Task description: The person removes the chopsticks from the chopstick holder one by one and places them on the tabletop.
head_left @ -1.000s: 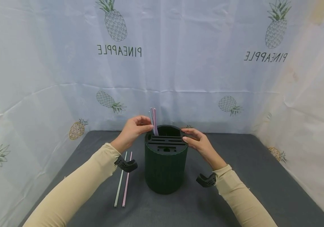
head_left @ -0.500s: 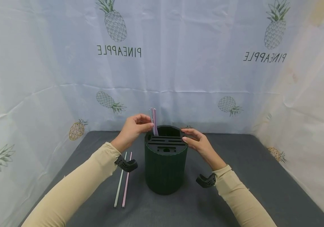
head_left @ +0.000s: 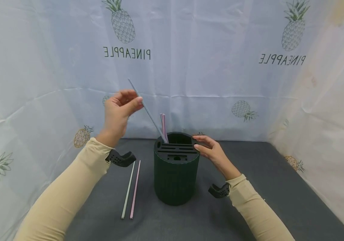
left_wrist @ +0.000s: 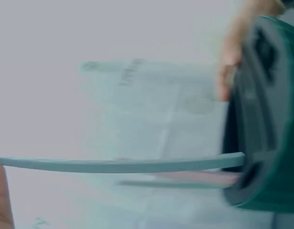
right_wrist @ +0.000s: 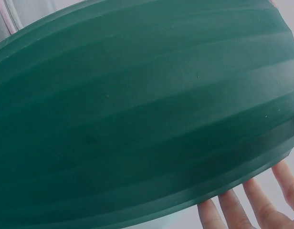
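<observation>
My left hand (head_left: 119, 112) pinches a blue-grey chopstick (head_left: 147, 112) near its upper part, slanting down to the right. Its lower end is at the opening of a dark green round utensil holder (head_left: 175, 180); I cannot tell whether it is inside. In the left wrist view this chopstick (left_wrist: 118, 165) runs toward the slotted top. A pink chopstick (head_left: 164, 125) and a bluish one stand in the holder's back opening. My right hand (head_left: 212, 152) rests on the right rim, thumb and fingers spread. In the right wrist view its straight fingers (right_wrist: 261, 210) touch the green wall.
A pale green chopstick (head_left: 128, 192) and a pink chopstick (head_left: 135, 190) lie side by side on the dark grey tabletop (head_left: 99, 204), left of the holder. A white pineapple-print curtain (head_left: 208, 73) surrounds the back and sides.
My left hand has moved up and to the left, drawing one blue-grey chopstick upward and tilting it away from the others in the holder. The right hand has stayed on the rim.
</observation>
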Motion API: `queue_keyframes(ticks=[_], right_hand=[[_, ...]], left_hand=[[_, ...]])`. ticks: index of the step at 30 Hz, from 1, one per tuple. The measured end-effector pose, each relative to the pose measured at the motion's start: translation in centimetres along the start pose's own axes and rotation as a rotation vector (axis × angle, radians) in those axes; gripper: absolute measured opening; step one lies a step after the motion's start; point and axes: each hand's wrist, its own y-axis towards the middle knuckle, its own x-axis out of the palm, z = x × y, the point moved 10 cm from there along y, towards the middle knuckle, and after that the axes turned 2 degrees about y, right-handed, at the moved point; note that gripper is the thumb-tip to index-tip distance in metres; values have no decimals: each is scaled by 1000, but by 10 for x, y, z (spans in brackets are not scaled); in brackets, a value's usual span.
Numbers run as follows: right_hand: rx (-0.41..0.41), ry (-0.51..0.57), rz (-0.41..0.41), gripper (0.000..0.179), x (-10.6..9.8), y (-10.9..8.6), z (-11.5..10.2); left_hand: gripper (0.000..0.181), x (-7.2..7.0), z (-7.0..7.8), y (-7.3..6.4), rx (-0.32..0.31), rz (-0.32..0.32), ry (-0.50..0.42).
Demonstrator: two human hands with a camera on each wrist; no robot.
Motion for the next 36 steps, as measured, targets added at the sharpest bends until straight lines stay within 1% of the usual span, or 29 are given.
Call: queue_keyframes(ticks=[3, 5, 7, 9, 10, 12, 15, 20, 22, 23, 24, 25, 29, 30, 33, 36], right_hand=[[0, -3, 0, 48, 1, 0, 1], [-1, -5, 0, 48, 1, 0, 1], [-2, -6, -2, 48, 1, -1, 2], [-8, -4, -8, 48, 2, -1, 2], [-12, -4, -11, 49, 2, -1, 2], [-18, -1, -19, 49, 2, -1, 2], [-22, 5, -26, 49, 3, -1, 2], [-19, 2, -24, 50, 3, -2, 0], [-20, 2, -24, 49, 3, -2, -1], [-21, 3, -25, 49, 3, -2, -1], [-22, 2, -26, 49, 3, -2, -2], [-23, 3, -25, 49, 3, -2, -2], [-25, 5, -25, 48, 3, -1, -2], [-25, 5, -25, 48, 3, -1, -2], [-23, 5, -24, 48, 3, -1, -1], [-21, 8, -20, 48, 3, -1, -1]], left_hand=[[16, -18, 22, 6, 50, 88, -117], [18, -31, 31, 9, 55, 136, -172], [19, -44, 34, 10, 41, 168, -201], [19, -57, 29, 9, 3, 183, -213], [18, -63, 25, 7, -23, 186, -211], [16, -76, 12, 2, -93, 191, -190], [13, -96, -16, -10, -222, 178, -121], [11, -128, -69, -37, -421, 171, 87], [13, -140, -89, -49, -477, 155, 190], [10, -145, -99, -55, -505, 143, 242], [10, -150, -108, -61, -528, 125, 300], [16, -155, -117, -67, -552, 108, 352], [47, -170, -150, -88, -640, 44, 523], [49, -173, -158, -93, -657, 32, 560], [47, -181, -176, -106, -702, 12, 634], [44, -187, -191, -117, -730, 13, 669]])
